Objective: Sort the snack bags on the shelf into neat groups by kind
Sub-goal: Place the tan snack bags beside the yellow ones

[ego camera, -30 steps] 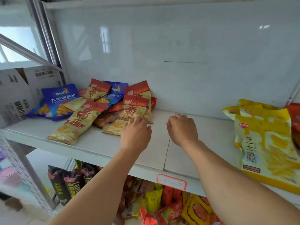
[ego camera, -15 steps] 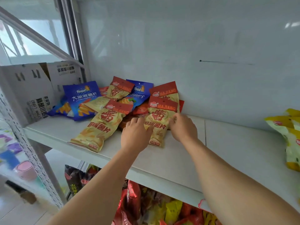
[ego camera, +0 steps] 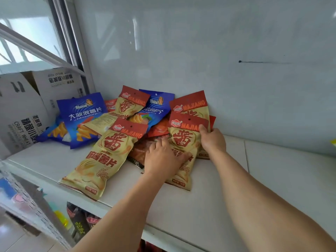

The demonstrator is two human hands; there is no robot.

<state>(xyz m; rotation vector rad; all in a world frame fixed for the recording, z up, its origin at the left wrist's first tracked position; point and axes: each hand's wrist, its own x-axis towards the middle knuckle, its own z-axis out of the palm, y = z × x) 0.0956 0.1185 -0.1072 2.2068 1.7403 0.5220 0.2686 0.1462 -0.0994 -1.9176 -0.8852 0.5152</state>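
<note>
A mixed pile of snack bags lies at the left of the white shelf (ego camera: 209, 206). Several are tan with red tops, marked MAJIANG. One tan bag (ego camera: 183, 140) lies at the pile's right; my right hand (ego camera: 212, 140) pinches its right edge near the top, and my left hand (ego camera: 163, 159) rests flat on its lower left part. Another tan bag (ego camera: 107, 157) lies to the left, reaching toward the front edge. Blue chip bags (ego camera: 81, 115) sit at the far left and one (ego camera: 154, 108) at the back. Dark orange-red bags (ego camera: 145, 151) are partly buried underneath.
A white cardboard box (ego camera: 23, 110) stands at the shelf's left end by a window frame. A glossy white wall (ego camera: 218, 70) backs the shelf. The lower shelf holds dark snack bags (ego camera: 81, 222). A yellow bag edge (ego camera: 333, 141) shows at the far right.
My view has swung left and closer to the pile. Both hands moved forward onto the right tan bag; the right hand now pinches its edge and the left presses on it.
</note>
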